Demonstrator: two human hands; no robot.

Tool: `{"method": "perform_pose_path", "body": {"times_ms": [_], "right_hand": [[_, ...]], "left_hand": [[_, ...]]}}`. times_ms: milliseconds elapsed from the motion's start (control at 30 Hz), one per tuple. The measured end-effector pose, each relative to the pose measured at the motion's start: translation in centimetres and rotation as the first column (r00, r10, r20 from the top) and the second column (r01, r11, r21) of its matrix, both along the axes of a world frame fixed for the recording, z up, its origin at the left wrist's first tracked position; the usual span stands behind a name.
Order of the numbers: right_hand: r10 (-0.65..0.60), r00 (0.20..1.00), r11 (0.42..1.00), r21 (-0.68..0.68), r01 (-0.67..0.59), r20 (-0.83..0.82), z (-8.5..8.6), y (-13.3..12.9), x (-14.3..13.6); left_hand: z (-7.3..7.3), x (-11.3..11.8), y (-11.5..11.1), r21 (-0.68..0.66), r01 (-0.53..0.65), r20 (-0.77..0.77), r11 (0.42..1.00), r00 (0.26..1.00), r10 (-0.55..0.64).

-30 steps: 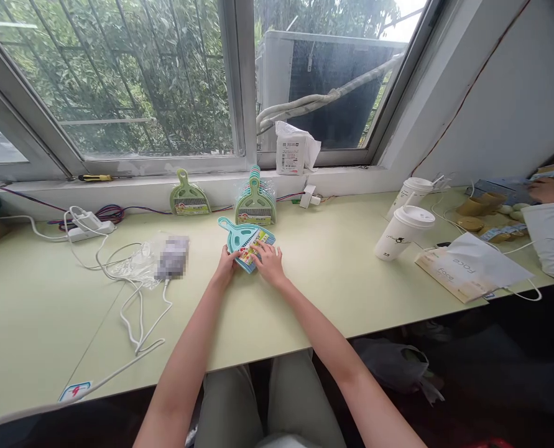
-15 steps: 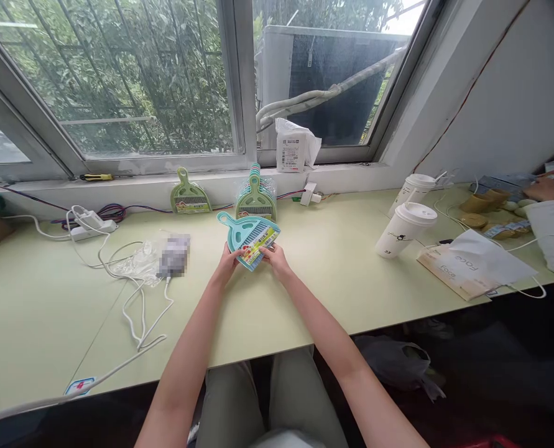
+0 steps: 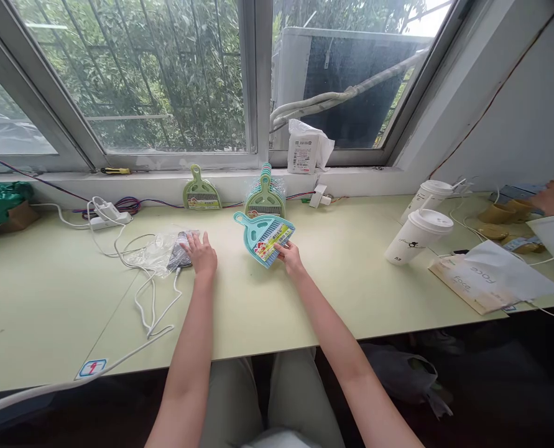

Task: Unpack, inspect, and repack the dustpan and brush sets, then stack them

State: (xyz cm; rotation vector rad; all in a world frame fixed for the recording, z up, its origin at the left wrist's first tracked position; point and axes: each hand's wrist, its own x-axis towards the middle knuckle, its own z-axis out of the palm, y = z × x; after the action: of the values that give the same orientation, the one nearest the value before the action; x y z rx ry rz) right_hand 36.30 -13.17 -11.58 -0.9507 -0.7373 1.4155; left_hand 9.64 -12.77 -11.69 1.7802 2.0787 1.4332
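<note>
Head view: right hand (image 3: 290, 256) pinches the near edge of a teal mini dustpan set (image 3: 263, 234), lifted and tilted off the desk (image 3: 304, 298), handle pointing up-left. Left hand (image 3: 202, 254), well apart from it, rests with fingers spread on a phone (image 3: 180, 250) lying by clear plastic wrap (image 3: 153, 252) (white cable (image 3: 148, 305) trails beside). More green dustpans (image 3: 265, 199) lean at the sill behind; two lidded cups (image 3: 416, 235) stand right.

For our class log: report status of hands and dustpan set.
Right hand grips teal dustpan set. Left hand on phone. White cable nearby.
</note>
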Motion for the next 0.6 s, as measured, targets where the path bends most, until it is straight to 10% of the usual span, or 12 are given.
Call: {"method": "perform_pose_path", "body": {"times_ms": [367,600], "right_hand": [[-0.039,0.999,0.999,0.002,0.039,0.009,0.2,-0.2,0.2],[-0.008,0.99,0.998,-0.061,0.017,0.139,0.7,-0.2,1.2]], "left_hand": [[0.2,2.3,0.2,-0.284,0.366,-0.052,0.886,0.917,-0.396],[0.7,3.9,-0.4,-0.139,-0.037,-0.35,0.99,0.936,-0.014]]}}
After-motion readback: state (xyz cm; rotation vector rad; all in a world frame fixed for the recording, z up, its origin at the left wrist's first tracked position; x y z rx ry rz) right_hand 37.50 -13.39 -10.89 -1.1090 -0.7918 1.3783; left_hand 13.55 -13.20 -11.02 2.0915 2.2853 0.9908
